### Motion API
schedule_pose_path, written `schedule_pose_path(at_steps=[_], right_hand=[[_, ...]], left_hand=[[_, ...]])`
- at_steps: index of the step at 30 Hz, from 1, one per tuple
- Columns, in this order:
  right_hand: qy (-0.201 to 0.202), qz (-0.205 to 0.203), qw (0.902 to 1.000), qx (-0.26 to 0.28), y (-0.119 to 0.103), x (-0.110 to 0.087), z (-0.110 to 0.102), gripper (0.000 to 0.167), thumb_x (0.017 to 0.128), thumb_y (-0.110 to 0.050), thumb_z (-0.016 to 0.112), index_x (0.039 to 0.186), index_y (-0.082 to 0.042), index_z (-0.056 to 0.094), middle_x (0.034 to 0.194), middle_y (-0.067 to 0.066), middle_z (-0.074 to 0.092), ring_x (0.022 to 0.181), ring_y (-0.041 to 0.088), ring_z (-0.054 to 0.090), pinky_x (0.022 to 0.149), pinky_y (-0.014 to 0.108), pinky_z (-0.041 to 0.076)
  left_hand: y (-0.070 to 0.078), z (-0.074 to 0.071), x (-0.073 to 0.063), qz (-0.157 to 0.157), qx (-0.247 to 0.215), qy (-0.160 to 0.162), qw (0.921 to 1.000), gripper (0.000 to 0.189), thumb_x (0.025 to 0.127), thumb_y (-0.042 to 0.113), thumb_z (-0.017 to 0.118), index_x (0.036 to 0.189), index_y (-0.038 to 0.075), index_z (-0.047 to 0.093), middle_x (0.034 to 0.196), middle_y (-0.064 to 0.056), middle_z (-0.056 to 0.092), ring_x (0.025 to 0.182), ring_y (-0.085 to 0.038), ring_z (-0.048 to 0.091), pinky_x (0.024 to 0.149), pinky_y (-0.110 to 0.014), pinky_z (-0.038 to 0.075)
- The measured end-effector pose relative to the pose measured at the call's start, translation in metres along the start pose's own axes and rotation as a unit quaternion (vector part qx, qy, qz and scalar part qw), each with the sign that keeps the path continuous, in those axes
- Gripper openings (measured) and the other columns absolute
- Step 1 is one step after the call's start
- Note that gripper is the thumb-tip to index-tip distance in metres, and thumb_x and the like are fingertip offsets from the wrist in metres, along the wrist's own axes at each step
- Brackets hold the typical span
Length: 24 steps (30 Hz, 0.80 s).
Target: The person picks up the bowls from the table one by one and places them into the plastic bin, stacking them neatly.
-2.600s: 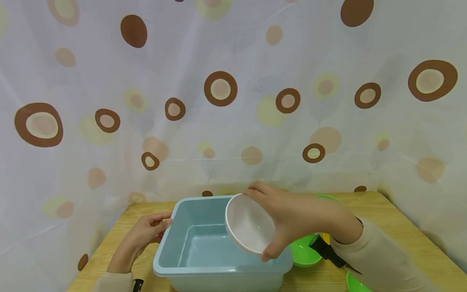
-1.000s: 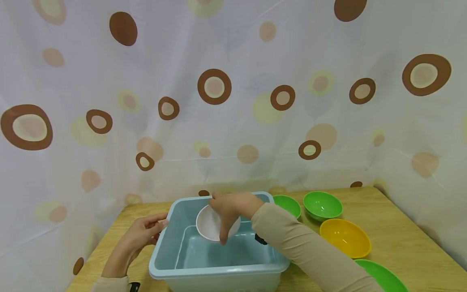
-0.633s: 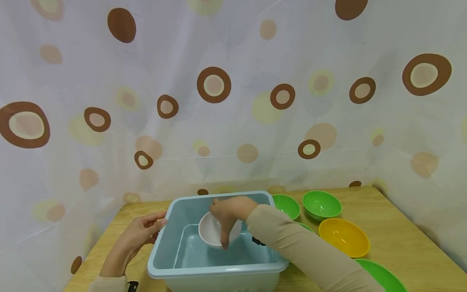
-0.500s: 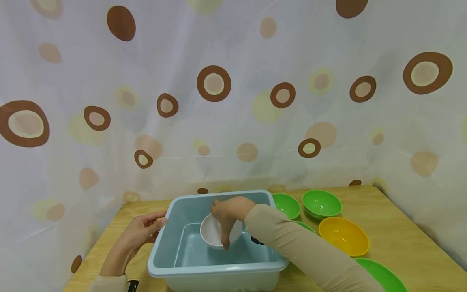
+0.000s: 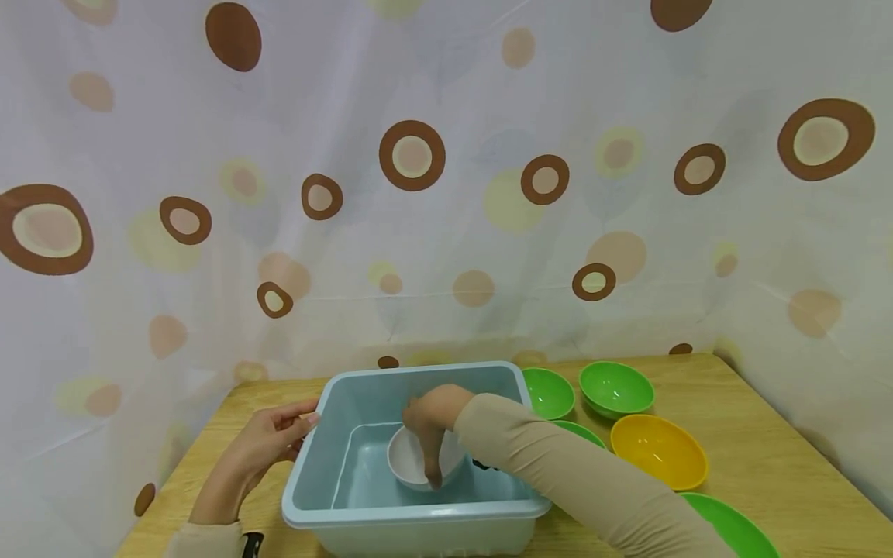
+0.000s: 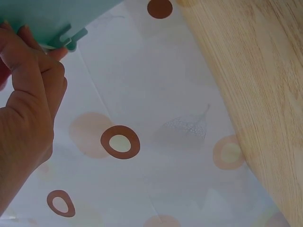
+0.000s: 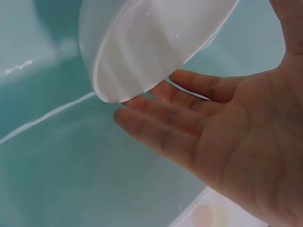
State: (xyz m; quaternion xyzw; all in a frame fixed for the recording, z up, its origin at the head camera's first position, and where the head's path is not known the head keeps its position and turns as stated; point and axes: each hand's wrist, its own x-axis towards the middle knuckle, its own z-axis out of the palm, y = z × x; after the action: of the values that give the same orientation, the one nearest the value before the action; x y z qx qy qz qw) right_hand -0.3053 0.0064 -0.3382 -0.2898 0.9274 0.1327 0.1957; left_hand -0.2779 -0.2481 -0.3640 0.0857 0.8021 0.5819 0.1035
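Note:
A light blue plastic basin (image 5: 418, 513) stands on the wooden table, its left rim held by my left hand (image 5: 268, 440). In the left wrist view, the fingers of that hand curl at the basin's edge (image 6: 61, 19). My right hand (image 5: 429, 426) reaches down inside the basin and spans a white bowl (image 5: 403, 459), thumb towards me and fingers at the far side. Seen from the right wrist, the fingertips lie along the rim of the white bowl (image 7: 147, 52), low over the basin floor. The thumb's tip is outside that view.
Right of the basin are several green bowls, among them a back one (image 5: 616, 389), one beside the basin (image 5: 549, 394) and a front one (image 5: 729, 527). An orange bowl (image 5: 659, 452) sits between them. A spotted curtain (image 5: 446, 232) hangs behind the table.
My right hand has carried the white bowl leftward into the basin and lowered it towards the floor, uncovering the bowls on the right. My left hand stays at the basin rim.

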Motion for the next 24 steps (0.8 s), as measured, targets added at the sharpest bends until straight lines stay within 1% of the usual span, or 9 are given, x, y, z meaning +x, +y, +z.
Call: schedule_pose_path(at_steps=[5,7,11,14,17,24], right_hand=[[0.005,-0.006,0.9998,-0.018,-0.003,0.002,0.004,0.073,0.052,-0.053,0.091,0.111,-0.023,0.060,0.098,-0.006,0.055,0.085,0.011,0.051,0.071,0.029,0.049],[-0.002,-0.011,0.9997,-0.022,-0.005,0.003,0.005,0.069,0.053,-0.053,0.091,0.108,-0.023,0.062,0.093,-0.007,0.056,0.083,0.011,0.051,0.069,0.029,0.049],[-0.019,-0.002,0.9996,-0.021,-0.008,0.002,0.007,0.062,0.054,-0.050,0.092,0.103,-0.023,0.064,0.090,-0.008,0.057,0.081,0.011,0.052,0.068,0.028,0.050],[-0.023,0.017,0.9993,-0.024,-0.010,-0.001,0.008,0.061,0.053,-0.049,0.092,0.101,-0.024,0.065,0.089,-0.008,0.057,0.081,0.011,0.052,0.068,0.028,0.050],[-0.022,0.026,0.9991,-0.023,-0.011,-0.002,0.009,0.062,0.053,-0.048,0.093,0.102,-0.023,0.065,0.088,-0.007,0.056,0.080,0.012,0.052,0.069,0.029,0.051],[-0.017,0.021,0.9996,-0.004,-0.012,-0.001,0.010,0.064,0.053,-0.047,0.093,0.104,-0.024,0.064,0.089,-0.007,0.057,0.081,0.012,0.053,0.069,0.030,0.052]], left_hand=[[0.001,0.001,0.001,0.003,0.005,-0.003,1.0000,0.057,0.098,0.024,0.058,0.143,-0.006,0.040,0.078,-0.003,0.059,0.068,-0.016,0.061,0.063,-0.031,0.054],[0.001,0.001,0.001,0.003,0.007,-0.003,1.0000,0.057,0.098,0.024,0.058,0.143,-0.006,0.039,0.078,-0.003,0.058,0.067,-0.016,0.060,0.063,-0.031,0.054],[0.001,0.000,0.000,0.004,0.007,-0.008,0.9999,0.058,0.098,0.024,0.057,0.143,-0.007,0.038,0.077,-0.003,0.057,0.067,-0.016,0.061,0.063,-0.031,0.054],[0.002,0.000,0.000,0.004,0.007,-0.008,0.9999,0.059,0.098,0.024,0.057,0.143,-0.008,0.037,0.077,-0.003,0.057,0.067,-0.016,0.061,0.063,-0.031,0.054],[0.002,0.000,0.000,0.003,0.008,-0.004,1.0000,0.059,0.098,0.024,0.058,0.143,-0.008,0.037,0.076,-0.003,0.057,0.067,-0.015,0.060,0.063,-0.031,0.054],[0.002,0.002,-0.001,-0.002,0.012,0.005,0.9999,0.058,0.098,0.024,0.058,0.143,-0.008,0.038,0.077,-0.003,0.057,0.068,-0.016,0.060,0.063,-0.031,0.054]])
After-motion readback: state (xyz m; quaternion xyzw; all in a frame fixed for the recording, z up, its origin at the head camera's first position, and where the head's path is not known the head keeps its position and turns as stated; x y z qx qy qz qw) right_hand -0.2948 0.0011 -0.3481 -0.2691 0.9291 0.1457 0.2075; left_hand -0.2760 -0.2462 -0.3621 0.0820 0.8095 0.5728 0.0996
